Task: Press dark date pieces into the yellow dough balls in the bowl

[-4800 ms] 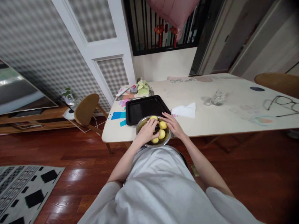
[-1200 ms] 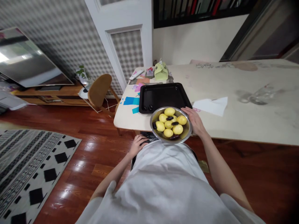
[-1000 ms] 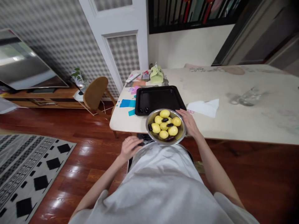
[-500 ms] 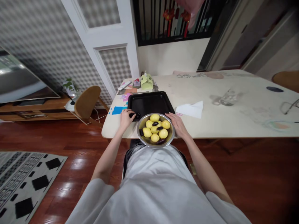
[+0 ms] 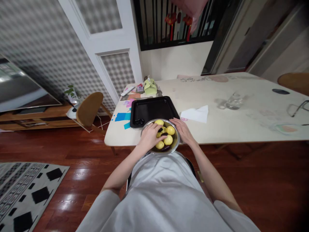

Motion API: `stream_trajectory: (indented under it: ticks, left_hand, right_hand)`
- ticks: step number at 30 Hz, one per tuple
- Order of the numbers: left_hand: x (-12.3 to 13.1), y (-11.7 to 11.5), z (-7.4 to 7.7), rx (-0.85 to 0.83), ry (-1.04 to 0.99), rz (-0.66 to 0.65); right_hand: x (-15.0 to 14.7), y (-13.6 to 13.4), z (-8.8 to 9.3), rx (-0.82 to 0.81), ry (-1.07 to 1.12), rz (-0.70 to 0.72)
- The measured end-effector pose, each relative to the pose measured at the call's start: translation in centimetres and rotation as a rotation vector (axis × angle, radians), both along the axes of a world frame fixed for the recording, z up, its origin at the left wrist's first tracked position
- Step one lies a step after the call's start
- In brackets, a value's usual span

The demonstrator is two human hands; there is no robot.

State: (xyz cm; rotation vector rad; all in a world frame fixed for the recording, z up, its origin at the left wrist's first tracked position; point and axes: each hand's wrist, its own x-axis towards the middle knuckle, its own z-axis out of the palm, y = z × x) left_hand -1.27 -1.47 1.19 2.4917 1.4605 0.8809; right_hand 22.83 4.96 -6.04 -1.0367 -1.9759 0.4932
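A metal bowl [image 5: 177, 141] at the table's near edge holds several yellow fruits that look like lemons [image 5: 168, 140] and a few dark, glossy oblong pieces [image 5: 165, 148] whose kind I cannot make out. My left hand [image 5: 150, 137] reaches into the bowl from the left, thumb and fingers apart around the dark pieces in the middle. My right hand [image 5: 183, 129] lies against the bowl's right rim, its fingers stretched out. Behind the bowl is a black rectangular tray [image 5: 154, 108]. In its near left corner lie small dark glossy pieces [image 5: 139, 121].
On the white table [image 5: 210, 91] a folded white paper [image 5: 195, 114] lies right of the tray. Farther right are a clear glass [image 5: 234, 101] and a pair of glasses [image 5: 299, 108]. A green box [image 5: 150, 87] and a white remote [image 5: 127, 91] are at the back left.
My left hand has moved from the tray's near left corner rightward into the bowl. Dark pieces are now uncovered in that corner. My right hand has stayed at the rim.
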Motion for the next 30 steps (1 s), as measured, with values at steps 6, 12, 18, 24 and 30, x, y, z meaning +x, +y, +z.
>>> stream_trajectory:
  ticks: [6, 12, 18, 24, 30]
  left_hand:
    - [0.8, 0.2, -1.0, -0.005, -0.011, 0.053]
    - [1.0, -0.4, -0.6, 0.025, 0.009, -0.020]
    - [0.9, -0.4, -0.8, 0.025, -0.044, -0.104]
    - [-1.1, 0.3, 0.8, 0.039, -0.219, -0.064]
    - [-6.7, 5.0, 0.6, 0.115, -0.339, 0.210]
  right_hand:
    - [0.0, 0.0, 0.0, -0.014, 0.024, 0.008]
    - [0.0, 0.1, -0.1, -0.026, 0.069, 0.024]
    - [0.0, 0.2, -0.1, -0.036, 0.063, 0.023]
    - [0.1, 0.0, 0.0, -0.034, 0.048, 0.018]
    - [0.1, 0.1, 0.0, -0.027, 0.046, 0.018]
